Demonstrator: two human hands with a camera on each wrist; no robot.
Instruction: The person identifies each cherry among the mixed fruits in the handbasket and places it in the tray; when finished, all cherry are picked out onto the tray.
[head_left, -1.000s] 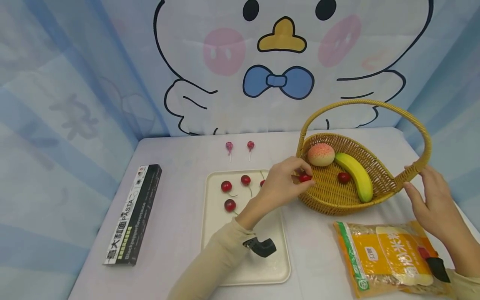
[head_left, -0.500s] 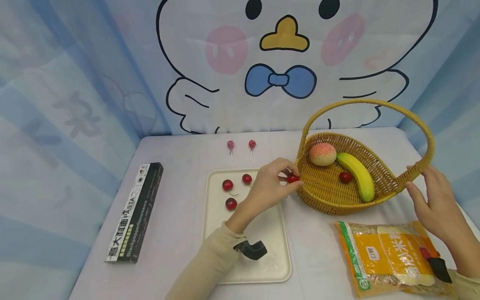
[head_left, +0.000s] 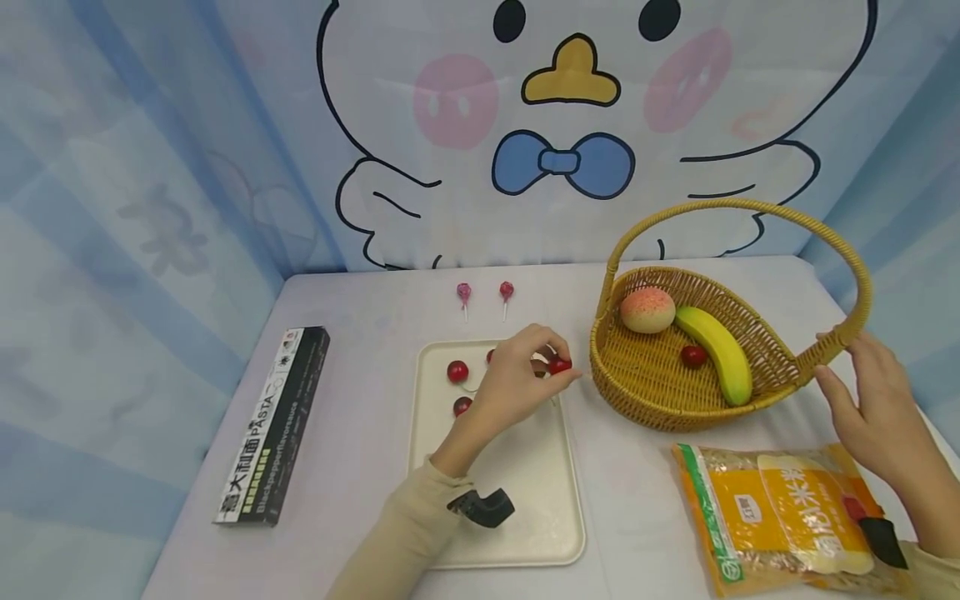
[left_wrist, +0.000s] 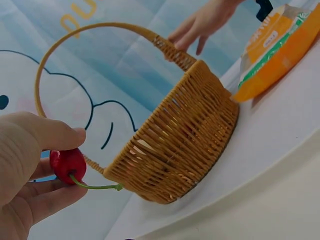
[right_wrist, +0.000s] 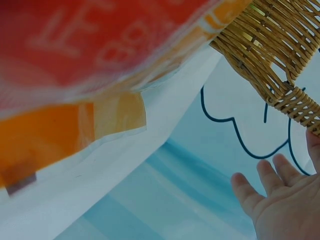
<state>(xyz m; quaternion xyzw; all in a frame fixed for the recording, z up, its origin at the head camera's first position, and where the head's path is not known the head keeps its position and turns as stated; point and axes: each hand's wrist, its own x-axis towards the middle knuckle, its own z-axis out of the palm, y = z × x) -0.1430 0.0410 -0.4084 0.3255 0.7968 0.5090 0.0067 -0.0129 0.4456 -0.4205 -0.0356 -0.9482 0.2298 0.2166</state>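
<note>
My left hand [head_left: 510, 383] pinches a red cherry [left_wrist: 68, 165] between thumb and fingers, its green stem hanging out in the left wrist view. Below that hand lies a cream tray [head_left: 525, 542], where a cherry [head_left: 458, 372] and others partly hidden by the hand rest. Right of the tray, a wicker basket [head_left: 637, 404] contains a peach [head_left: 647, 311], a banana [head_left: 716, 350] and one cherry [head_left: 693, 357]. My right hand [head_left: 873, 408] holds the base of the basket's handle at its right end, thumb in front, with other fingers spread in the right wrist view.
An orange bag of grain-like food [head_left: 787, 517] lies in front of the basket, under the right forearm. A black pasta box [head_left: 273, 425] lies at the left. Two lollipops [head_left: 464, 293] rest behind the tray. A printed curtain [head_left: 555, 225] closes off the back.
The left hand has drawn back leftward from the basket's rim to over the tray, with the cherry still pinched. The right hand stays at the handle.
</note>
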